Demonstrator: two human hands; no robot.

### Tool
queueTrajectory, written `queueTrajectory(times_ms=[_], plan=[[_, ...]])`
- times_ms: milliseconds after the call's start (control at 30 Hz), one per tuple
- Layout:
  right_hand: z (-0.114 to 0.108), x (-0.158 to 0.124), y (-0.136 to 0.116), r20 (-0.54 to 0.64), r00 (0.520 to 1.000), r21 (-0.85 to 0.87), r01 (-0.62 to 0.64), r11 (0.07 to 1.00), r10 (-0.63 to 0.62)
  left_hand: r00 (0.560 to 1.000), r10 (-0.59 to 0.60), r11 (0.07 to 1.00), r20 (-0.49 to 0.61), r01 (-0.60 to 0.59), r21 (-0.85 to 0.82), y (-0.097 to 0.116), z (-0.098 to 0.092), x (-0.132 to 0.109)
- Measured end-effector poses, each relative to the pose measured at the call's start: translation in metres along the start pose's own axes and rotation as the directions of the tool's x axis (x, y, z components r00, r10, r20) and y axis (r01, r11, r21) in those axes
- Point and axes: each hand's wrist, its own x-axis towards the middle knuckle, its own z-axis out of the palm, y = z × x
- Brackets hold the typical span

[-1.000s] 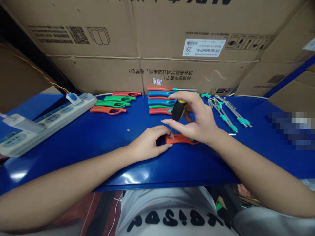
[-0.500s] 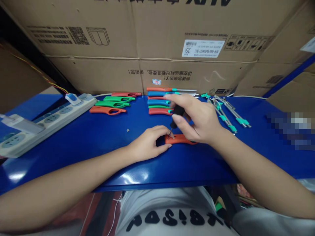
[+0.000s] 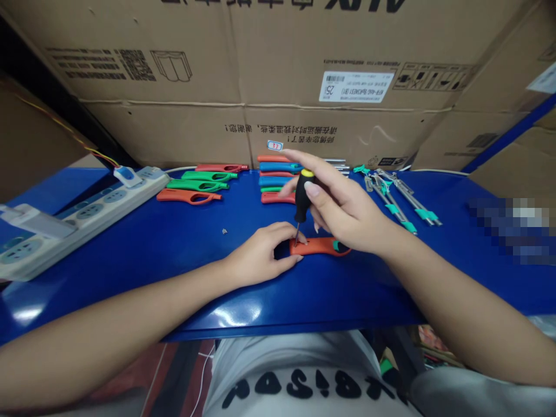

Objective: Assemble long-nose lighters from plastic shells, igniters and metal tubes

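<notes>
Our left hand (image 3: 259,252) rests on the blue worktop (image 3: 174,255), its thumb and forefinger pinching the left end of an orange handle (image 3: 320,246) that lies flat near the front edge. Our right hand (image 3: 345,209) grips a screwdriver (image 3: 302,198) by its black, yellow-capped grip. The screwdriver stands nearly upright with its tip down on the handle's left end, just beside our left fingertips. At nine o'clock from the handle a small screw (image 3: 225,231) lies alone. At ten o'clock lie green and orange handles (image 3: 197,185), and farther out a power strip (image 3: 87,211). At twelve o'clock a stack of handles (image 3: 274,174) lies partly behind our right hand. At two o'clock are metal rods (image 3: 402,200) with teal pieces. Cardboard boxes (image 3: 217,87) stand along the back.
</notes>
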Motion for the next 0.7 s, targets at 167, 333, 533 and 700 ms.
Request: queueTrajectory(times_ms=[167, 333, 533, 700], plan=[[-0.003, -0.0001, 0.0056, -0.142, 0.987, -0.213, 0.046, 0.976, -0.077, 1.0, 0.0, 1.0, -0.004, 0.0, -0.008, 0.0009, 0.0, 0.0002], [-0.0027, 0.001, 0.0036, -0.039, 0.998, -0.068, 0.048, 0.996, -0.051, 1.0, 0.0, 1.0, 0.006, 0.0, -0.013, -0.0004, 0.0007, -0.0001], [-0.0044, -0.0022, 0.0023, -0.122, 0.984, -0.266, 0.093, 0.959, -0.129, 1.0, 0.001, 1.0, -0.009, 0.0, 0.021, -0.0004, 0.0009, -0.0003], [-0.0061, -0.0001, -0.0014, -0.02, 0.995, -0.061, 0.092, 0.994, -0.093, 1.0, 0.014, 1.0, 0.0, -0.014, 0.009, -0.0006, 0.0005, -0.0005]])
